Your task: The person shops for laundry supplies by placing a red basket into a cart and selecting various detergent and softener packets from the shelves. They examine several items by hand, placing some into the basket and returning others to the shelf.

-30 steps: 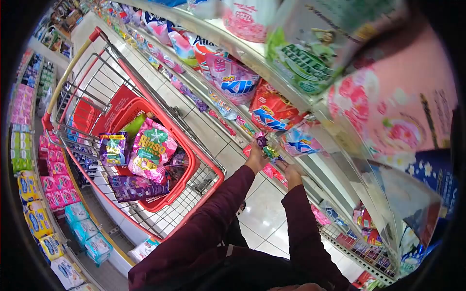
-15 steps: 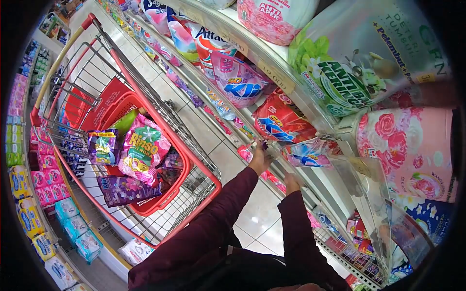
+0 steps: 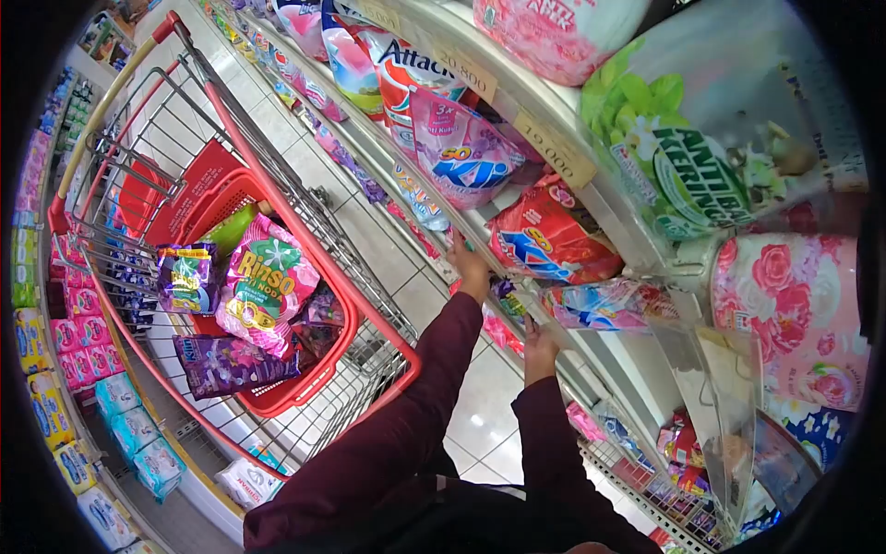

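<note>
Maroon-sleeved left hand (image 3: 469, 268) and right hand (image 3: 537, 340) sit apart at the shelf edge (image 3: 517, 309). Both touch small sachets (image 3: 508, 300); grip cannot be determined.

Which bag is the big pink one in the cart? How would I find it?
Look at the metal shopping cart, then the red basket inside. The Rinso bag lies on top: bright pink with yellow letters and a green patch, bigger than the purple packs around it.

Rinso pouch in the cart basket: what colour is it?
Mostly pink, with green and yellow lettering, on the Rinso pouch; the head view shows it plainly.
</note>
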Demonstrator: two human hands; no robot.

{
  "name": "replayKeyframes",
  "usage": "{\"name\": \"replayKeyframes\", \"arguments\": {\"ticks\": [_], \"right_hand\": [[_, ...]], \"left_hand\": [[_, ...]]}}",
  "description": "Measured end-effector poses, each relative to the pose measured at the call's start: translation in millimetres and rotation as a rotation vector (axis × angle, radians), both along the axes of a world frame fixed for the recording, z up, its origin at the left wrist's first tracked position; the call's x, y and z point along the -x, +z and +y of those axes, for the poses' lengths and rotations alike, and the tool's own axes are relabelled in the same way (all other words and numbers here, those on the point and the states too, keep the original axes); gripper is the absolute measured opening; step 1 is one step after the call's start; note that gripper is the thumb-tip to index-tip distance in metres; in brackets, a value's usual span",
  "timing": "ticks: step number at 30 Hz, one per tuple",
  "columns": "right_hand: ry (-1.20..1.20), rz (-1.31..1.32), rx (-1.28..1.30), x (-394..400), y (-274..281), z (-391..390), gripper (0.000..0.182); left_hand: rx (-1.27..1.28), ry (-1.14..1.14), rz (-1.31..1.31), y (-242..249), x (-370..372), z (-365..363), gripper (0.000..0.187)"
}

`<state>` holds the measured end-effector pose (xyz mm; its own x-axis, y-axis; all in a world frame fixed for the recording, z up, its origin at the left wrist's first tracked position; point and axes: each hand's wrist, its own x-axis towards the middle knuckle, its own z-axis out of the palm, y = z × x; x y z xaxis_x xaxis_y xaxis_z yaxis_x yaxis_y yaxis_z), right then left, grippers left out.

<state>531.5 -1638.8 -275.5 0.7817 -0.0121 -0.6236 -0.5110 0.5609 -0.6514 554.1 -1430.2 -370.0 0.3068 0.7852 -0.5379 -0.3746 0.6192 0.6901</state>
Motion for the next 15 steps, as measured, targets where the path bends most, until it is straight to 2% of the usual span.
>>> {"name": "replayKeyframes", "arguments": {"ticks": [1,3,4,7,8,9,10,12,14,15], "right_hand": [[-0.008,0.006,0.007,6.6,12.9,4.4,0.027],[-0.085,0.044,-0.009,12.6,60.2,33.2,0.028],[-0.084,0.042,-0.01,9.4,53.4,30.5,0.028],[-0.086,0.007,-0.046,6.9,33.6,19.5,0.034],[-0.129,-0.011,-0.061,5.4,33.8,23.2,0.035],[-0.169,-0.032,-0.079,4.1,36.7,28.0,0.036],[-0.062,-0.148,-0.083,-0.6,13.4,20.9,0.038],[-0.067,-0.101,-0.02,3.5,29.1,39.4,0.038],[-0.076,-0.051,0.047,9.2,39.7,46.3,0.038],[0.087,-0.052,0.154,12.0,38.8,43.0,0.038]], "left_hand": [[0.007,-0.008,0.006,6.4,3.4,-0.2,0.069],[-0.003,-0.06,-0.21,41.7,6.0,11.6,0.064],[-0.004,-0.06,-0.212,48.9,5.2,16.1,0.064],[-0.094,-0.007,-0.038,56.5,11.0,18.2,0.052],[-0.185,-0.091,0.156,58.9,15.0,18.2,0.046],[-0.187,-0.094,0.156,62.7,16.1,18.2,0.046],[-0.166,-0.103,0.161,66.9,17.4,18.5,0.045],[-0.144,-0.111,0.167,87.3,21.2,19.8,0.044],[-0.247,-0.183,0.188,106.5,25.7,20.0,0.046],[-0.247,-0.187,0.188,90.4,24.5,19.5,0.046]]}}
